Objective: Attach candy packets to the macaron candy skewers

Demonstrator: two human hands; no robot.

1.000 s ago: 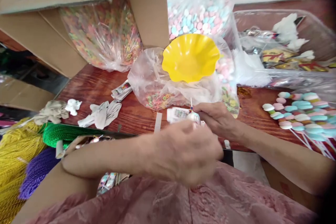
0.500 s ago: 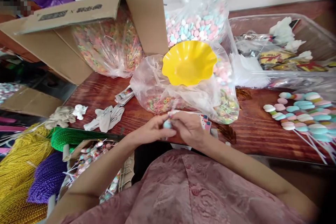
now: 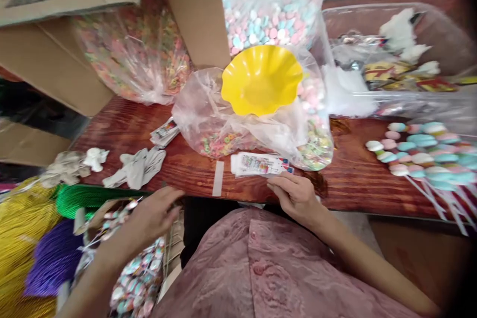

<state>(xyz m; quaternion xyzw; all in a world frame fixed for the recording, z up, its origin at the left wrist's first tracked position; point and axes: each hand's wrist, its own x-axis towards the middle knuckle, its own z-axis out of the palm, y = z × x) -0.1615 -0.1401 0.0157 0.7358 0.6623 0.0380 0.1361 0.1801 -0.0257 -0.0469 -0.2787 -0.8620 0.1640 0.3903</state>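
Note:
My left hand (image 3: pixel 158 211) hangs over an open bag of wrapped candies (image 3: pixel 136 276) below the table's front edge. Its fingers are apart, slightly blurred, and nothing shows in them. At the table's edge, my right hand (image 3: pixel 296 193) has loosely bent fingers pointing left; no object shows in it. Its fingertips are just in front of a stack of printed cards (image 3: pixel 261 164). A pale strip (image 3: pixel 218 179) lies left of the cards. Behind them, a yellow wavy-rimmed bowl (image 3: pixel 262 79) sits on plastic bags holding small colourful candies (image 3: pixel 219 143).
A cardboard box (image 3: pixel 194 10) with a large candy bag stands back left. A clear plastic bin (image 3: pixel 391 94) is back right. Candy skewers (image 3: pixel 425 154) lie right. Gloves (image 3: pixel 136 168) rest left, above green (image 3: pixel 87 200), purple (image 3: pixel 55 256) and gold cord bundles (image 3: pixel 24 243).
My hands were together over the table on a small pale-blue piece; they have parted. The left moved down-left over the candy bag, the right slightly right. The cards and strip are now uncovered.

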